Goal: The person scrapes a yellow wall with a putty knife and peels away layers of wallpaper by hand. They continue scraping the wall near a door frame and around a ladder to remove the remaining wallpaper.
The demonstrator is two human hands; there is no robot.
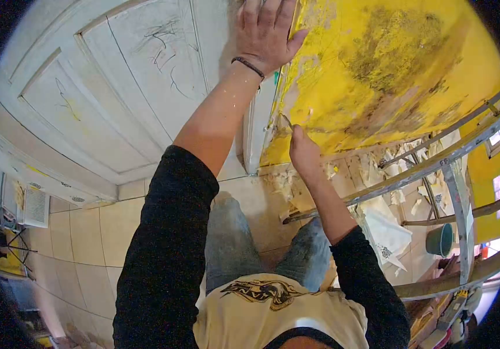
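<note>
My left hand (267, 32) lies flat with its fingers stretched out, high on the white door frame (255, 139) beside the yellow wall; the fingertips reach the top edge of the view. Lower down, my right hand (304, 154) is closed around a scraper, its thin metal blade (286, 120) pointing up toward the seam between frame and wall. Most of the tool is hidden in the fist. Yellow paint (343, 58) on the wall is peeling along this seam, with a large dark, stained patch farther right.
A white panelled door (139, 75) with scribbles stands at the left. A ladder (389, 180) slants across the right side. Torn paint flakes and paper (386, 232) litter the tiled floor (87, 232), near a green bucket (439, 239).
</note>
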